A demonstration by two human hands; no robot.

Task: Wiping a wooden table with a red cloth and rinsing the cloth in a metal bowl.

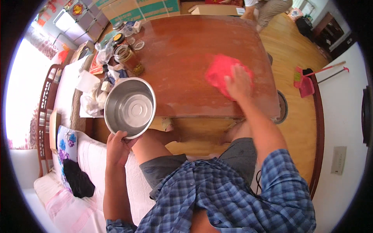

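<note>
My left hand (120,145) grips the rim of a stainless steel basin (137,110), which is tilted so that its bare inside faces me, at the near left corner of the table. My right hand (239,83) lies spread on a pink-red cloth (220,72), on the right part of the brown wooden table top (180,58). The hand is slightly blurred. Pale streaks show on the table surface around the cloth.
Glass jars (125,55), plastic bags (91,102) and small boxes crowd the table's left edge. Cartons (142,10) stand beyond it; another person (271,11) is at the far right corner. A dustpan (306,87) and broom lean at the right wall. A covered sofa (90,151) is at left.
</note>
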